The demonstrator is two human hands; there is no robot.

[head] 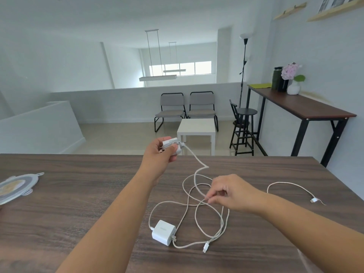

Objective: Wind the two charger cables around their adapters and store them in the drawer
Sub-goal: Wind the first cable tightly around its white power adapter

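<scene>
Left hand (161,152) grips the first adapter (173,145) above the far desk (78,194) edge, right hand (226,192) pinches its limp, light cable (197,174); the second adapter (163,232), small, rigid and best grasped by its body, lies near amid tangle-prone loops.

Single view only: head-worn wide-angle cam, set above near edge of dark wood table (78,203), aimed fwd and slightly down. Both forearms enter from bottom of frame; left hand (160,152) raised near centre, right hand (226,192) lower and right of it, both close to lens. Table fills lower half; far half takes in room beyond: two chairs (187,109), white side table (196,127), bar table (299,105) along right wall. Strong barrel distortion at edges. No second view, so no overlap.
</scene>
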